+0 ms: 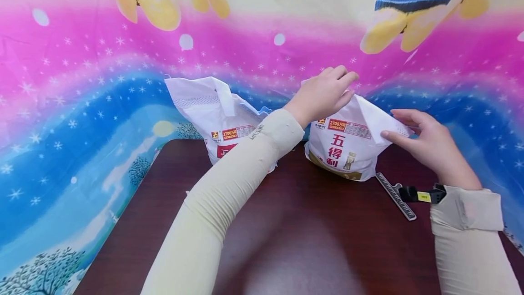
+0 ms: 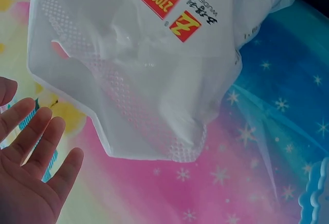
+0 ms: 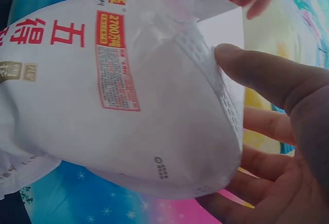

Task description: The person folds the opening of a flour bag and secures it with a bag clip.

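A white flour bag [image 1: 341,142] with red characters stands on the table, its top folded over. At the bag's upper right corner, my right hand [image 1: 427,144] pinches the edge. In the right wrist view the thumb [image 3: 257,72] lies on the near side of the rim, while the other fingers reach behind it. My left hand [image 1: 325,92] is over the bag's top left part. The left wrist view shows its fingers [image 2: 38,147] spread and loosely bent, apart from the white plastic, with nothing held.
Another white flour bag [image 1: 231,124] stands left of the first, partly hidden by my left sleeve [image 1: 229,185]. A grey metal strip with ruler-like marks [image 1: 395,196] lies beside my right wrist on the dark wooden table [image 1: 294,236]. A patterned cloth [image 1: 245,44] hangs behind.
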A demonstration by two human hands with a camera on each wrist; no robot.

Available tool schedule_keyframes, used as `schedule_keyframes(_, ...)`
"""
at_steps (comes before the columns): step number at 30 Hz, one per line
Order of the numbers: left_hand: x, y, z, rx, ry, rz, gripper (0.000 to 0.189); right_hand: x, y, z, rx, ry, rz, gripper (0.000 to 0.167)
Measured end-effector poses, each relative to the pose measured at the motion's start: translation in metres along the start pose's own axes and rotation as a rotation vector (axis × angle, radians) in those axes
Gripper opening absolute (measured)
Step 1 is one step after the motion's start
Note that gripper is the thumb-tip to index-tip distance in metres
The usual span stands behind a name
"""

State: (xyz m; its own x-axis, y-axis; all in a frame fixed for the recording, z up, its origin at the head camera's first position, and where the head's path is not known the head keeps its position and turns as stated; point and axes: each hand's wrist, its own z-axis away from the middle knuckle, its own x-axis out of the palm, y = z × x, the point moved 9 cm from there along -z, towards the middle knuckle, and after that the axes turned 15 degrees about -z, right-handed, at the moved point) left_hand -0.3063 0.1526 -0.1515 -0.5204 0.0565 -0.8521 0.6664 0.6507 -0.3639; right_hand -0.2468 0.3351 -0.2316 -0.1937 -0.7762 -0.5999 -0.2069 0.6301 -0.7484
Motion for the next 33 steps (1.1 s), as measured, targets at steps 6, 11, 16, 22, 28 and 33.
schedule_keyframes(6, 0.0, 0.012, -0.003, 0.037, -0.037, -0.021, 0.051, 0.001, 0.001, -0.003, -0.031, 0.032, 0.042, 0.069)
schedule_keyframes(11, 0.001, 0.022, -0.006, 0.06, -0.06, -0.022, 0.055, -0.003, 0.0, -0.003, -0.076, 0.096, 0.087, 0.062)
schedule_keyframes(16, 0.001, 0.033, -0.011, 0.1, -0.043, -0.065, 0.054, -0.005, -0.004, -0.002, -0.117, 0.166, 0.097, 0.055)
schedule_keyframes(22, 0.006, 0.046, -0.014, 0.137, -0.027, -0.131, 0.049, -0.006, -0.009, -0.003, -0.185, 0.251, 0.089, 0.045)
schedule_keyframes(28, 0.015, 0.055, -0.014, 0.145, -0.044, -0.175, 0.045, -0.002, -0.011, -0.004, -0.217, 0.307, 0.079, 0.039)
schedule_keyframes(33, 0.018, 0.064, -0.017, 0.157, -0.059, -0.19, 0.042, -0.001, -0.015, -0.004, -0.244, 0.326, 0.08, 0.037)
